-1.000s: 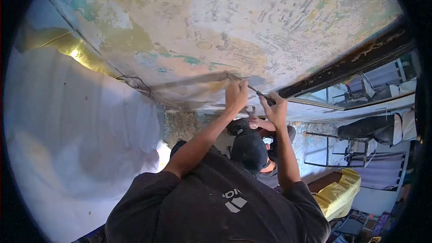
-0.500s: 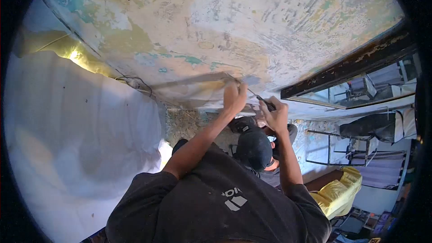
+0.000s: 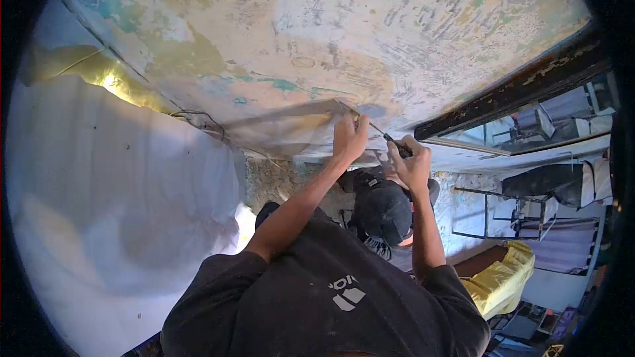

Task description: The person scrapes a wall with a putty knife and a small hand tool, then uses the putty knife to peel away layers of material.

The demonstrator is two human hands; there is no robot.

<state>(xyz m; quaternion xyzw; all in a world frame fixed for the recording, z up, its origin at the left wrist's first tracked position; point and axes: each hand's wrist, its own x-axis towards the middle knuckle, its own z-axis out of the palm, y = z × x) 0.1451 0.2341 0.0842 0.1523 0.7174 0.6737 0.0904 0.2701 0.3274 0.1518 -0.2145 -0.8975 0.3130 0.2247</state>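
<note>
In front of the patchy, scraped wall (image 3: 311, 33), my right hand (image 3: 411, 164) is closed round the dark handle of a thin-shafted tool (image 3: 397, 145) that looks like a screwdriver. Its shaft slants up and left toward my left hand (image 3: 350, 137). The fingers of my left hand are pinched together near the wall, by the shaft's far end. A thin, narrow piece shows just above those fingers; what exactly they hold is too small to make out.
Below my hands a person in a dark cap (image 3: 383, 211) is close to my forearms. White sheeting (image 3: 119, 185) hangs at the left. A dark-framed mirror (image 3: 529, 125), a metal frame (image 3: 486, 215) and yellow cloth (image 3: 506, 281) are on the right.
My right hand and the tool handle have shifted slightly right. My left hand has moved a little right too. The capped person's head has moved right and tilted.
</note>
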